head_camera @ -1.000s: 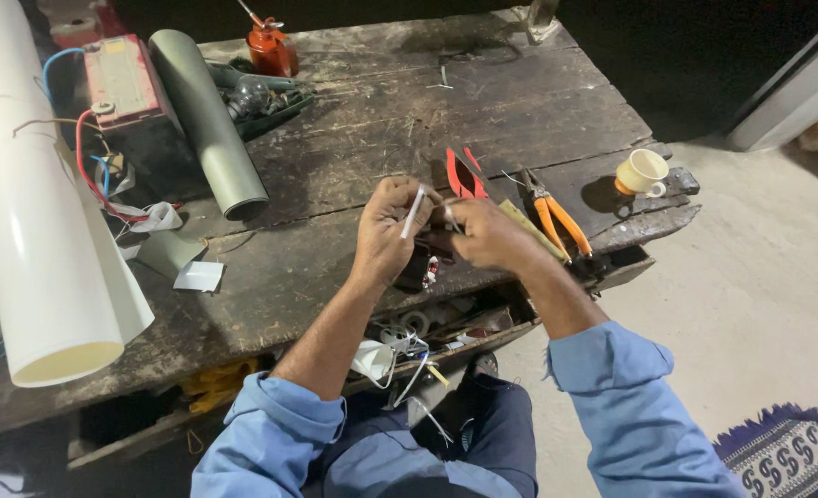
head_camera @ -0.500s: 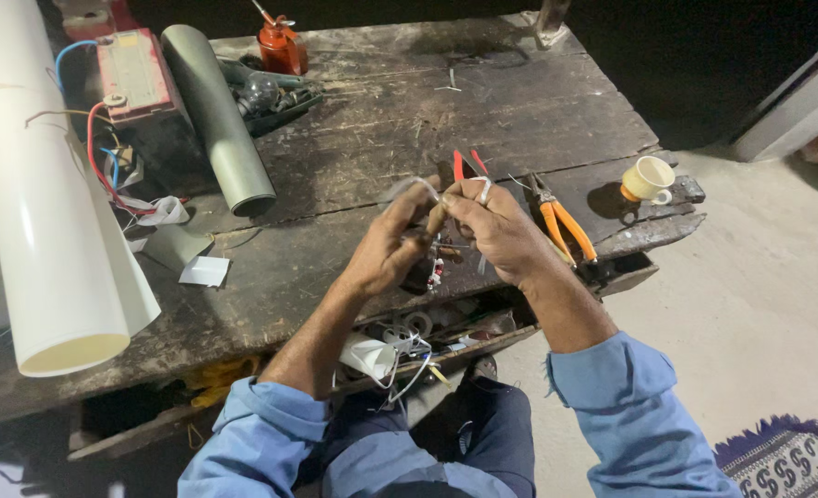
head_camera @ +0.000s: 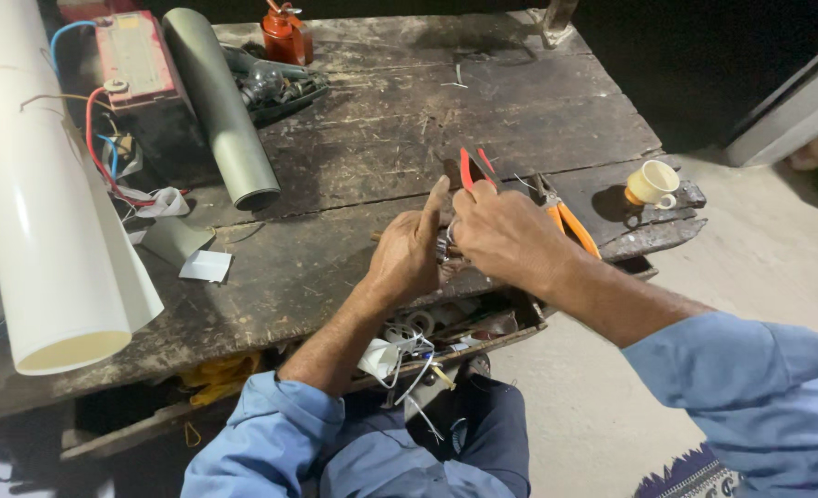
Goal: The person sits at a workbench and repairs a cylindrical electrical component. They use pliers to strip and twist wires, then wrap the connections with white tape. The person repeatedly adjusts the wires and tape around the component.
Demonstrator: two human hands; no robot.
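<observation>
My left hand and my right hand meet above the front edge of a worn wooden workbench. Both pinch a small metallic part with thin wires between their fingertips; most of it is hidden by the fingers. Red-handled pliers lie just behind my hands, and orange-handled pliers lie to their right. An open drawer full of wires and small parts sits below my hands.
A thick white pipe and a grey pipe lie on the left. A red battery with coloured wires, a red oil can and a dark tool stand at the back. A small cup sits at the right edge.
My hands stayed together on the small part, the left fingers shifting around it. The view moved slightly, so the bench appears a little lower and to the right.
</observation>
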